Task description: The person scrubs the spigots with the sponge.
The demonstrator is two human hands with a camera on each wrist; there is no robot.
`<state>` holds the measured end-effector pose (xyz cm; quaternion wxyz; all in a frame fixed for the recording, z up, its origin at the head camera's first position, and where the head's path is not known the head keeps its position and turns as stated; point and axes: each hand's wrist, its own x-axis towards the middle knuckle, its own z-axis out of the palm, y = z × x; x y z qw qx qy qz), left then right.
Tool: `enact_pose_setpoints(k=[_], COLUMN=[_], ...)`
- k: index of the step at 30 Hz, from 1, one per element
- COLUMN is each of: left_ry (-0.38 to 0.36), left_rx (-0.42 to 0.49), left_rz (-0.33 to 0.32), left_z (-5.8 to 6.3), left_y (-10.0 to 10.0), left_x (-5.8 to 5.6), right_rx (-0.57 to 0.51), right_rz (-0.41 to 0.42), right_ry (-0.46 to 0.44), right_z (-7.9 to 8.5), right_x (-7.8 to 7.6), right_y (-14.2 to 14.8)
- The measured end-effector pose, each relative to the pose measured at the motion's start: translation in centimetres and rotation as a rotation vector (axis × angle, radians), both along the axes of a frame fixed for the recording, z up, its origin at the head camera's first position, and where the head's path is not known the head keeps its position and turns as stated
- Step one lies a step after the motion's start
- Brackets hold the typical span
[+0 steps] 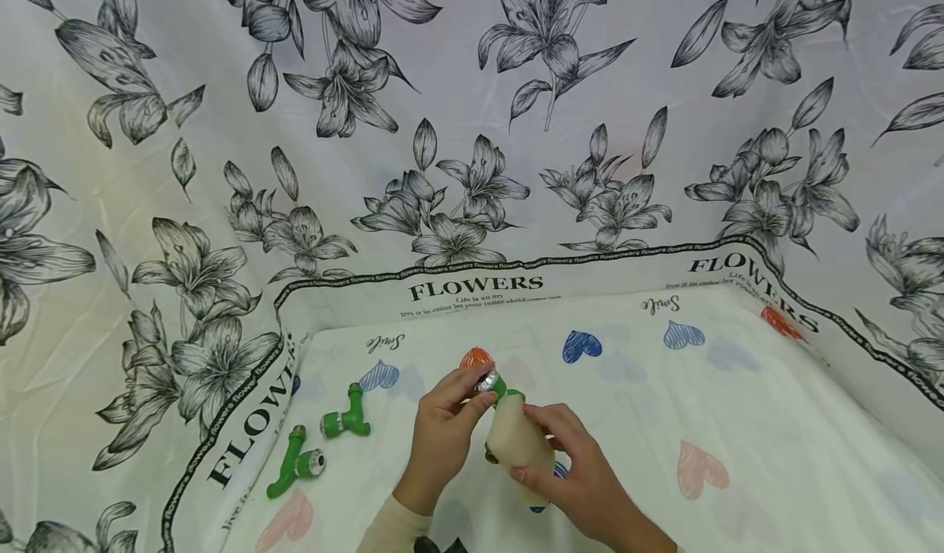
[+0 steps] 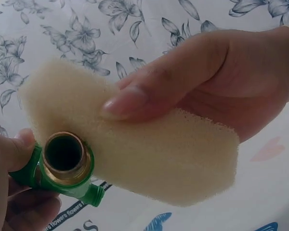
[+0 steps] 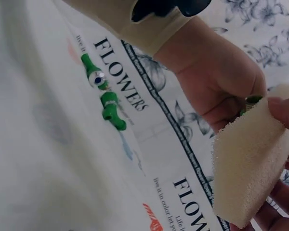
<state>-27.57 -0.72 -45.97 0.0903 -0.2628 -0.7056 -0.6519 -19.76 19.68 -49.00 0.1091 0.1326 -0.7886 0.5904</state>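
My left hand [image 1: 441, 438] pinches a green tap [image 1: 498, 386] with a silvery knob, near the middle of the white cloth. In the left wrist view the brass-coloured threaded end of this tap [image 2: 65, 156] faces the camera. My right hand [image 1: 583, 475] grips a cream, angular sponge [image 1: 518, 438] between thumb and fingers. In the left wrist view the sponge [image 2: 168, 154] lies right behind the tap and seems to touch it. The right wrist view shows the sponge [image 3: 250, 163] covering most of the tap; only a bit of the threaded end shows.
Two more green taps lie on the cloth at the left, one nearer [image 1: 295, 464] and one farther back [image 1: 348, 415]. The white cloth [image 1: 612, 430] bears printed hearts and words. A flower-printed curtain [image 1: 457, 168] rises behind and at both sides.
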Motion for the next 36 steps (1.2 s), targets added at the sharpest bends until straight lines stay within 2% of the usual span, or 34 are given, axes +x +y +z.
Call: enact_pose_setpoints(k=[4,19,25,31,36], left_ry=[0.003,-0.064,-0.123,-0.168,-0.176], left_rx=[0.000,0.018,0.040,0.021,0.009], left_rz=[0.002,-0.004,-0.026,-0.061,-0.067], left_z=[-0.2,0.0,0.1,0.3,0.4], left_y=[0.0,0.1,0.2,0.4,0.5], left_x=[-0.1,0.2,0.5,1.1,1.3], right_rx=[0.021,0.037,0.048,0.051,0.044], right_rz=[0.021,-0.025,-0.098,-0.197,-0.221], right_ry=[0.042,0.065,0.025,-0.022,-0.051], right_z=[-0.2,-0.5,-0.4,-0.8,-1.1], right_x=[0.2,-0.1,-0.7,-1.6,-2.0], right_y=[-0.1,0.0,0.4,1.4,1.9])
